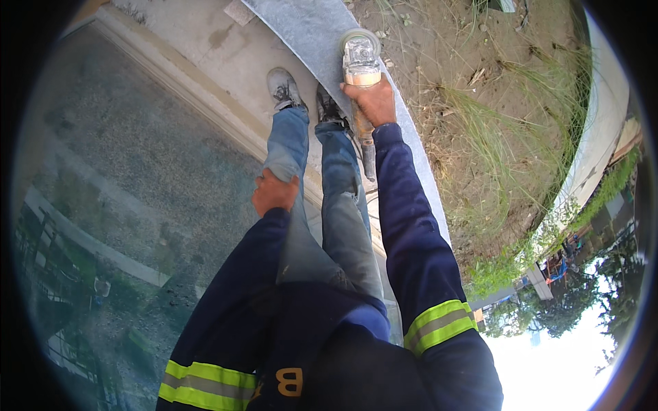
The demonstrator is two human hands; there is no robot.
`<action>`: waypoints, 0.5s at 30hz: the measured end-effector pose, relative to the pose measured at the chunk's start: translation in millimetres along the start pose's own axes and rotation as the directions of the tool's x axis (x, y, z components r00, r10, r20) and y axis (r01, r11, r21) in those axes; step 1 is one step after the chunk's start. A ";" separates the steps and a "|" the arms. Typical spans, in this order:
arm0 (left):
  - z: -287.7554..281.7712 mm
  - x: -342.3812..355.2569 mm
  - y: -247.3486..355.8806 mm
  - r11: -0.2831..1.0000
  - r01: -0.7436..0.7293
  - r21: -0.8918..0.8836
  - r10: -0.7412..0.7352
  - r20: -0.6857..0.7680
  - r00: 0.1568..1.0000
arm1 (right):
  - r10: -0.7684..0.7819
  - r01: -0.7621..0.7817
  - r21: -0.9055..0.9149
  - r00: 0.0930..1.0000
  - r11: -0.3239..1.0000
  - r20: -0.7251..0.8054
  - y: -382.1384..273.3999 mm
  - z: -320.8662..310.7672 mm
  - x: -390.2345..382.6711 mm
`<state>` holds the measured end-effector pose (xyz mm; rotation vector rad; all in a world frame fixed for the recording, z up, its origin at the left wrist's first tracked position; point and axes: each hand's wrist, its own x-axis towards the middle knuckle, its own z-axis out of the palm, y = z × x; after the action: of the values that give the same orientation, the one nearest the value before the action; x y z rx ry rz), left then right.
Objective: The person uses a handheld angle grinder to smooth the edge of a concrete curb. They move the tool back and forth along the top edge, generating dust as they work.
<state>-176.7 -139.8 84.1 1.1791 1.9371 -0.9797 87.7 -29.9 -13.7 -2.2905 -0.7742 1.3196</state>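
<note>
An angle grinder (362,61), dusty with an orange band behind its head, is in my right hand (378,103), whose fingers wrap round the body. Its round disc (370,35) lies over the grey curb top (312,31); whether it touches the surface I cannot tell. The dark rear end (369,161) of the tool points back toward me. My left hand (275,192) is closed over the knee of my jeans (288,140), its fingers curled and partly hidden.
My dusty shoes (282,88) stand on a concrete strip left of the curved curb. Beyond the curb is a bed of soil (445,130) with long grass (500,116). A large glass pane (137,151) with reflections fills the left side. A pale curved wall (593,109) bounds the bed.
</note>
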 end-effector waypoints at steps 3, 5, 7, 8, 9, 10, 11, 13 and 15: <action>-0.9 1.4 1.0 1.000 0.009 -0.006 -0.008 0.017 1.000 | 0.042 -0.039 -0.069 0.998 0.997 0.042 -12.0 7.9 -0.3; -3.0 3.5 1.3 0.999 0.034 -0.012 -0.033 0.067 0.997 | 0.078 -0.070 -0.093 0.994 0.993 0.083 -15.1 9.9 -8.2; -7.0 3.4 1.5 0.999 0.025 -0.030 -0.023 0.071 0.997 | 0.096 -0.091 -0.046 0.988 0.995 0.123 -7.6 8.8 -18.3; -8.0 3.0 2.0 0.999 0.016 -0.036 -0.014 0.074 0.997 | 0.113 -0.106 -0.064 0.986 0.992 0.124 1.2 5.6 -22.3; -7.6 2.4 0.1 1.000 0.008 -0.023 -0.007 0.047 0.999 | 0.130 -0.120 -0.081 0.983 0.989 0.129 6.6 3.1 -26.7; -5.6 1.9 -1.7 1.000 0.000 -0.008 0.000 0.020 1.000 | 0.122 -0.114 -0.064 0.983 0.991 0.136 13.1 -3.4 -30.9; -4.6 1.5 -1.1 1.000 -0.013 0.008 0.013 -0.003 1.000 | 0.110 -0.105 -0.054 0.987 0.993 0.118 22.7 -11.6 -31.2; -6.7 1.5 2.9 1.000 -0.004 0.014 0.004 0.016 1.000 | 0.089 -0.087 -0.029 0.993 0.996 0.081 43.3 -26.8 -33.2; -5.5 -0.2 -1.7 1.000 -0.001 0.013 0.000 0.032 0.999 | 0.070 -0.073 0.064 0.996 0.995 0.059 41.8 -39.7 -30.1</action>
<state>-179.0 -135.6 87.5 1.1644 1.9082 -1.0065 121.4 -83.4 1.5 -2.2570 -0.6618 1.4257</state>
